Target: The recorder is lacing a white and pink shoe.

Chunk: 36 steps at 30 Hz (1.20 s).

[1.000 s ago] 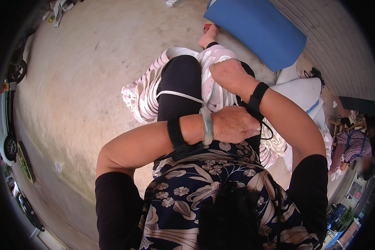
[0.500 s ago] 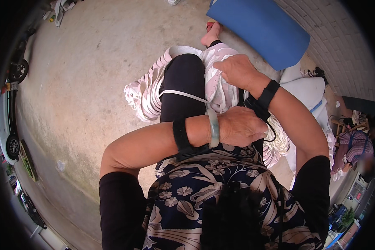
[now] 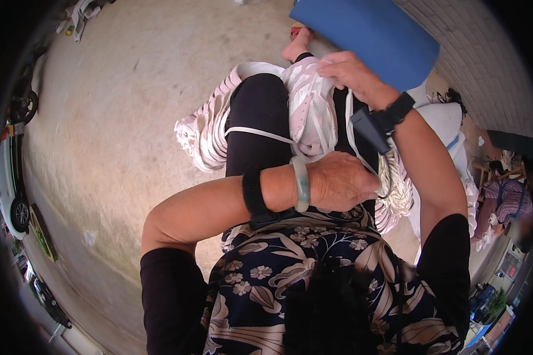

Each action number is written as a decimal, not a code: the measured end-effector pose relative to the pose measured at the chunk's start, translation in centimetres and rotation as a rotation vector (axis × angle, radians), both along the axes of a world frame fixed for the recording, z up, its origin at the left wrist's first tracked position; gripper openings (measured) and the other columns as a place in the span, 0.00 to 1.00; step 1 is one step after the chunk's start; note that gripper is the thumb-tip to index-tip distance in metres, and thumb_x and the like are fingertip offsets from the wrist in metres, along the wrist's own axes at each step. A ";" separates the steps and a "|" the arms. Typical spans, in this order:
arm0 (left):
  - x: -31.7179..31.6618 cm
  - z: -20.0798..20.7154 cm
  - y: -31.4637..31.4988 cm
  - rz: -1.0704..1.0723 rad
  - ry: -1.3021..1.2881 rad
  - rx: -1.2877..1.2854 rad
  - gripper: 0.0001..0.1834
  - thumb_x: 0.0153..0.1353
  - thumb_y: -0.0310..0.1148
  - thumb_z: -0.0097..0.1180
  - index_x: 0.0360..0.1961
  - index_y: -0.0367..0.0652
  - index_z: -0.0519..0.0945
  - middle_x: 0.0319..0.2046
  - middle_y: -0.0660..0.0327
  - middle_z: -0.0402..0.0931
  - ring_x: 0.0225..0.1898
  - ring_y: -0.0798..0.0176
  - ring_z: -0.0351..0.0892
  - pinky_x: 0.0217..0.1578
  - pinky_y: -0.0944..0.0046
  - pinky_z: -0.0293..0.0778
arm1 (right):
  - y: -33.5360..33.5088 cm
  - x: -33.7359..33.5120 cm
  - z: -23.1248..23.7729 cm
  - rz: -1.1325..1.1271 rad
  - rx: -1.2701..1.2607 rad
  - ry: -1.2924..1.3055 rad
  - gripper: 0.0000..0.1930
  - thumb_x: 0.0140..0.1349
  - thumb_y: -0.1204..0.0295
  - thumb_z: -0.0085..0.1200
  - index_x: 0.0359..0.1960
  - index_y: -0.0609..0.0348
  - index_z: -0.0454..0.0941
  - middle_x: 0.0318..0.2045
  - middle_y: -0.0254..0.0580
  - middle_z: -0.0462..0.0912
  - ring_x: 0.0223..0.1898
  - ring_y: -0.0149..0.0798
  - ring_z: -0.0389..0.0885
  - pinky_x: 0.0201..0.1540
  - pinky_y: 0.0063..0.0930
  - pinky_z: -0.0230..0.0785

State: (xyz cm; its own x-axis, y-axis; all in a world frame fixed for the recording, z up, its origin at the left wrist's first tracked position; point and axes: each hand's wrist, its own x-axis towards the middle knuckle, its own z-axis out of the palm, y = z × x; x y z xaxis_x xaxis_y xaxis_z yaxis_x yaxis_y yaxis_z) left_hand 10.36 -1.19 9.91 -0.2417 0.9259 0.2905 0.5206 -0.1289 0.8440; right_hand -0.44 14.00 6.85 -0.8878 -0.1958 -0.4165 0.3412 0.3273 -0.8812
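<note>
My left hand [image 3: 341, 181] is closed in a pinch over my lap, with a white cord [image 3: 350, 118] running up from beside its fingertips. Farther away, above my right knee, my right hand [image 3: 348, 76] is also closed, with the cord's other end at its fingers. Pink-and-white strips of fabric [image 3: 204, 130] lie gathered around my left thigh. More of this pink-and-white fabric [image 3: 311, 106] hangs between my legs, partly below my right hand. A thin white band [image 3: 257, 132] crosses my left thigh. Light-coloured loops of cord or strip [image 3: 397, 192] hang beside my right thigh.
A large blue curved object [image 3: 367, 38] stands ahead on the right, by the pale brick wall [image 3: 485, 65]. White sacking [image 3: 438, 124] lies right of my right forearm. Another person [image 3: 506, 204] is at the far right. Vehicles, including a white car [image 3: 9, 183], stand at the left.
My right hand has risen away from the fabric between my legs. The white cord now shows stretched between my hands. My left hand has stayed nearly in place.
</note>
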 end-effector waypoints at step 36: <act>0.5 -0.4 0.0 0.005 0.085 0.058 0.06 0.42 0.28 0.56 0.18 0.38 0.71 0.17 0.54 0.72 0.26 0.50 0.74 0.27 0.54 0.69 | -3.1 1.5 -0.9 0.762 1.032 0.719 0.06 0.43 0.74 0.52 0.24 0.62 0.78 0.22 0.51 0.78 0.29 0.50 0.78 0.31 0.40 0.70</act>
State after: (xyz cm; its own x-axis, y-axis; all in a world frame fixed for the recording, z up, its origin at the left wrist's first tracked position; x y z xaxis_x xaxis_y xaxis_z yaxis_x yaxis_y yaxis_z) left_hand 10.90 -1.17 9.51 -0.2187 0.9058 0.3629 0.5907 -0.1731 0.7881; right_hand 1.11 10.93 6.00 -0.7807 -0.5977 -0.1825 -0.5992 0.7988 -0.0526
